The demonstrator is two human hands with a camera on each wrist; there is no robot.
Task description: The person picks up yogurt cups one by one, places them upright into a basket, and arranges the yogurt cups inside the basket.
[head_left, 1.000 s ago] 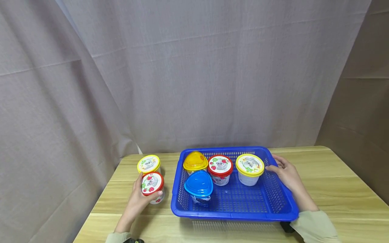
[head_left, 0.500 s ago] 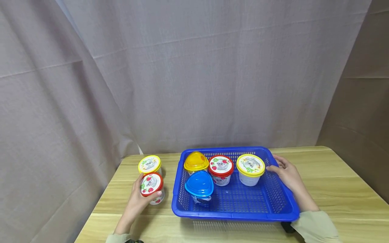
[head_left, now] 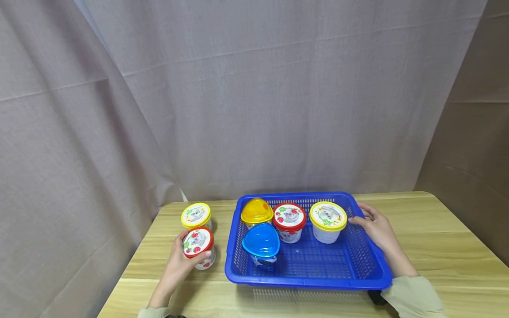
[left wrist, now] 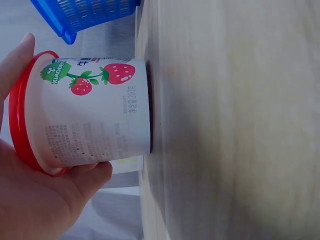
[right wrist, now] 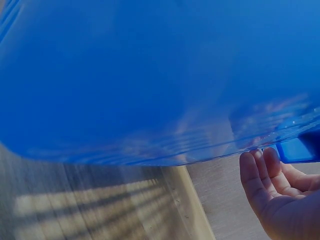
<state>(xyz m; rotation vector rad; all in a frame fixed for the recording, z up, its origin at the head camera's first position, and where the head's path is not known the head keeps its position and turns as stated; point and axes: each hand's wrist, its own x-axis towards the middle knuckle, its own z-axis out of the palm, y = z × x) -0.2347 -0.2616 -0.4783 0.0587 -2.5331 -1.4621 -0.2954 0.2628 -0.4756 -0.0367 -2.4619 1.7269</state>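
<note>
My left hand (head_left: 177,261) grips a white yogurt cup (head_left: 197,243) with a red lid and strawberry print, thumb on one side and fingers on the other. In the left wrist view its base is at or barely off the tabletop; I cannot tell which. Just behind it stands a yellow-lidded cup (head_left: 196,215). At the right, my right hand (head_left: 377,229) holds the side rim of the blue plastic basket (head_left: 308,282), thumb at the rim. In the right wrist view, the fingertips (right wrist: 272,155) touch the basket's edge from below.
Inside the basket are a cup with a domed yellow lid (head_left: 256,212), one with a blue lid (head_left: 261,240), a red-lidded cup (head_left: 289,216) and a yellow-lidded cup (head_left: 328,216). A wooden table (head_left: 445,247) lies beneath; a grey curtain (head_left: 278,110) hangs behind.
My left hand and the red-lidded cup have shifted slightly toward me, away from the yellow-lidded cup behind. The right hand and the basket stay practically still.
</note>
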